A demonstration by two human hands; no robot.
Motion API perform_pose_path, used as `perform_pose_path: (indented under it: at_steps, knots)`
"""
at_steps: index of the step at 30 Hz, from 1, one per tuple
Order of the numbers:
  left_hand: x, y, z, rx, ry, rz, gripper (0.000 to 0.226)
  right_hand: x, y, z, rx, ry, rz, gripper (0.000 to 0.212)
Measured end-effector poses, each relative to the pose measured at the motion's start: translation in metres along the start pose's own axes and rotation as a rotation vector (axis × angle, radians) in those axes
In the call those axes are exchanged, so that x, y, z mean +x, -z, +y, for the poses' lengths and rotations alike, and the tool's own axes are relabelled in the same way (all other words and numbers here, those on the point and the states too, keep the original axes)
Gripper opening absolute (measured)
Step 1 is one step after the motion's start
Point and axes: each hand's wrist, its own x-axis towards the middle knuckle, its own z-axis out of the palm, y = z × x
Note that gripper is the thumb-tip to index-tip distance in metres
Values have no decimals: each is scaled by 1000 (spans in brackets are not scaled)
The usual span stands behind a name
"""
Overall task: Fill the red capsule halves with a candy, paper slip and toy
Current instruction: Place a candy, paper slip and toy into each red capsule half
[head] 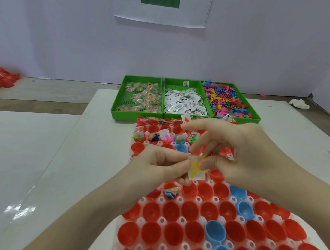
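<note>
Above a white tray (173, 240) of red capsule halves (174, 234), the left hand (157, 163) and right hand (242, 151) meet, fingertips of both pinching a paper slip (196, 175) and yellow toy (195, 164) between them.

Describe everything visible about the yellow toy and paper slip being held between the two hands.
The yellow toy looks like thin, soft plastic, its exact shape unclear. It lies against a small white paper slip, tilted, its lower edge hanging free. The left hand pinches the pair from the left with curled fingers; the right hand touches it from the right with thumb and fingertips. They are held in the air above the white tray of red capsule halves, touching no cup.
</note>
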Motion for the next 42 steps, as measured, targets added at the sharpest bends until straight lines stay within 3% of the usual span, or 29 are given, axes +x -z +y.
perform_pose_path:
  at_steps: [4, 7, 11, 14, 16, 18, 23, 26, 29, 34, 37, 42]
  knots:
    - [5, -7, -7, 238, -114, 105, 26, 0, -12, 9, -43, -72, -30, 71]
    - [8, -12, -17, 286, -120, 214, 24, -3, -24, 15, -84, -100, -8, 70]
    - [11, -11, -30, 378, -70, 299, 23, -7, -39, 27, -46, -140, -8, 40]
    - [10, -12, -36, 712, -108, 349, 26, -8, -45, 37, -43, -177, -92, 28]
    - [8, -10, -35, 891, -185, 389, 18, -8, -47, 42, -74, -192, -142, 23]
    - [8, -7, -35, 976, -228, 354, 10, -8, -47, 44, -118, -170, -177, 19]
    - [8, -3, -43, 1206, -208, 206, 33, -9, -52, 40, -371, -19, -290, 12]
    - [8, -2, -44, 1219, -195, 179, 33, -3, -56, 35, -371, -87, -380, 13]
    - [7, 2, -43, 1164, -231, 195, 29, 3, -55, 33, -358, -126, -366, 9]
    - [12, 15, -30, 778, -376, 480, 10, 4, -45, 40, -160, -230, -380, 36]
    - [21, 30, -18, 610, -378, 591, 18, 4, -39, 43, -116, -250, -439, 30]
    - [67, 79, -14, 534, -241, 736, 10, 5, -28, 45, -61, -218, -433, 25]
